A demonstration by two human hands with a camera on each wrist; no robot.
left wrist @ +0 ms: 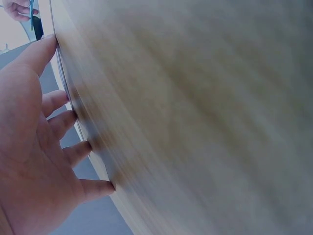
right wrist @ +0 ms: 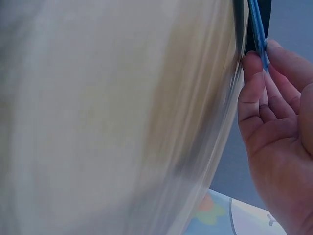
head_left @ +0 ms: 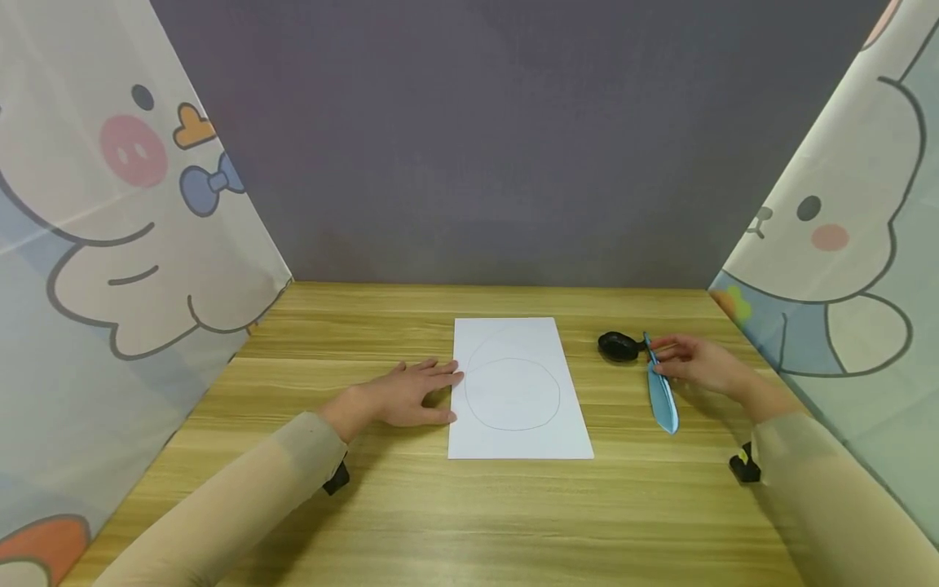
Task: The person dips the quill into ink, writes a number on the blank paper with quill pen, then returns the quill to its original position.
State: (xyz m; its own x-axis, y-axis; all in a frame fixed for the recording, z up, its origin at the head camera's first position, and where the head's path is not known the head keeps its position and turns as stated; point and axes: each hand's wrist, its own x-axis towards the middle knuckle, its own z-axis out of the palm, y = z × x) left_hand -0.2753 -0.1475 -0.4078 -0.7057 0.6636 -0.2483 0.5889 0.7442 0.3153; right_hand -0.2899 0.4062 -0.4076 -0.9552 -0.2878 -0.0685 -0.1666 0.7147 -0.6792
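On the table lies a white sheet of paper (head_left: pixel 506 440) with rounded, thin outlines drawn on it. My left hand (head_left: pixel 411 395) lies with fingers spread, its fingertips on the sheet's left edge; the left wrist view shows the same hand (left wrist: pixel 39 147) from the palm side. To the right of the paper, my right hand (head_left: pixel 697 364) pinches a thin, flat light-blue piece (head_left: pixel 662 399) between thumb and fingers, holding it tilted on edge. The blue piece (right wrist: pixel 258 29) is cut off in the right wrist view. Beside it lies a black oval object (head_left: pixel 619 346) with a narrow neck, partly hidden behind the blue piece.
The wood-grain table (head_left: pixel 469 522) meets a dark grey panel (head_left: pixel 499 147) at the back. Cloth walls with cartoon animals stand at the left (head_left: pixel 110 228) and right (head_left: pixel 844 244). Black wrist mounts (head_left: pixel 745 465) show under the sleeves.
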